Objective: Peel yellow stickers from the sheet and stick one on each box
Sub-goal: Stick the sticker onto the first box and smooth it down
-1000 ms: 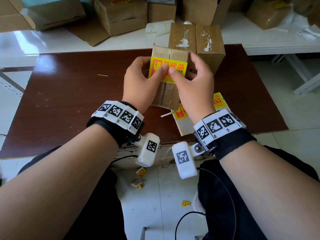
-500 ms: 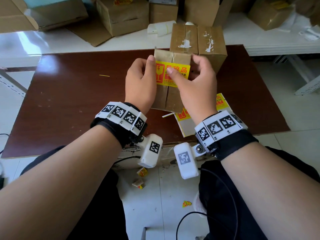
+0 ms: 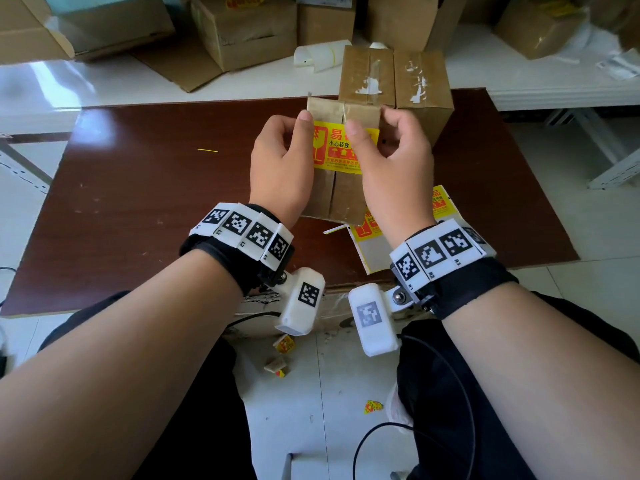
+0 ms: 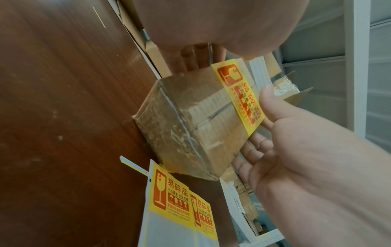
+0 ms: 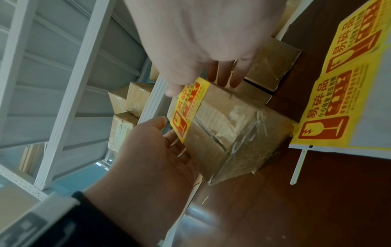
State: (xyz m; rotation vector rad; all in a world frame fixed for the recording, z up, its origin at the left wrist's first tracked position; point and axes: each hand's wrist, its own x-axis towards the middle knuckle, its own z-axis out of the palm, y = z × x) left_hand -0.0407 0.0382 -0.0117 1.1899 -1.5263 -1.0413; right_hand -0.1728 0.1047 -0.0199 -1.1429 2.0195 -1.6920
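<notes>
Sticker (image 3: 341,148) now flat; both hands' grip holds box (image 3: 332,195) above brown table (image 3: 138,188).

I hold a small box (image 3: 341,188) upright at the middle of the surface (image 3: 145,188), my left hand (image 3: 282,168) on its left side and my right hand (image 3: 394,174) on its right. A sticker (image 3: 334,150) lies across the box's top face between my two thumbs. Two more boxes (image 3: 398,81) stand side by side just behind it. The sticker sheet (image 3: 377,247) lies on the surface nearer me, under my right wrist. Further boxes (image 3: 242,29) sit on the floor beyond the surface.
</notes>
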